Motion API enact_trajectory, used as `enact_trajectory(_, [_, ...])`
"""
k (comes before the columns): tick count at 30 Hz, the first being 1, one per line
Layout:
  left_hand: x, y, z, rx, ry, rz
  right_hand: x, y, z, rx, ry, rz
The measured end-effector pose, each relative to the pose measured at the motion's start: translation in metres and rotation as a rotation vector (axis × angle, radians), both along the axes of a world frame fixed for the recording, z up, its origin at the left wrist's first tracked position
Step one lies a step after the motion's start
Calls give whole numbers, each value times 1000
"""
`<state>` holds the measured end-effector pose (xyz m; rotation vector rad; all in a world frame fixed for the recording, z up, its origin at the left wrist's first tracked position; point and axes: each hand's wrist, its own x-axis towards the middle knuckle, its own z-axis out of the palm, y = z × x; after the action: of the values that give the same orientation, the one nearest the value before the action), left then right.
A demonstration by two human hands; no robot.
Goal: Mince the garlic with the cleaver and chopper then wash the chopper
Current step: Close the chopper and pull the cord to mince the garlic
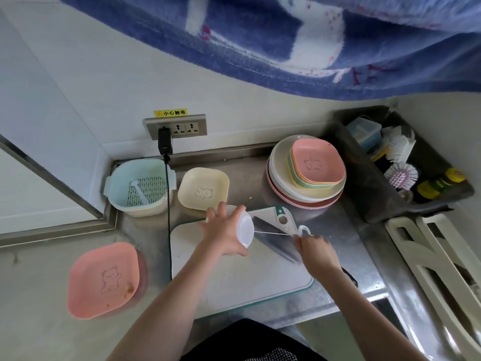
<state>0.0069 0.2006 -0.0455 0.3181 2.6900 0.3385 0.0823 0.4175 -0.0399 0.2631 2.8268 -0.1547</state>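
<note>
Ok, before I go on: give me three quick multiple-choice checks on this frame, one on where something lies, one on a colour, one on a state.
1. Where does the cleaver lie?
A. on the cutting board
B. in the colander
C. on the stacked plates

2. What colour is the dish at the near left of the counter?
A. blue
B. pink
C. green

3. What is the state of the chopper cord?
A. wound in
B. cut off
C. pulled out

Answers:
1 A, the blade rests on the white board.
2 B, the bear dish is pink.
3 C, the cord runs taut from the chopper in the left hand to the ring at the right hand.
</note>
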Motion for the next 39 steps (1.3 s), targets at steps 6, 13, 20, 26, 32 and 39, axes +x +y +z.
enact_trajectory(6, [0,-1,2,7,-30,13,-22,-73,1,-93,42,247])
enact_trajectory(13, [0,-2,0,8,-13,19,4,19,-12,1,-47,-168])
enact_trajectory(20, [0,-1,0,-3,-23,24,-22,-86,14,-134,51,271])
enact_trajectory(26, [0,-5,1,-2,-19,32,-7,-24,-6,112,-23,114])
enact_trajectory(32, [0,-4,1,-13,-9,23,-4,-25,-6,37,-81,129])
enact_trajectory(39, [-2,-11,1,-8,-31,47,-21,-72,9,-26,25,262])
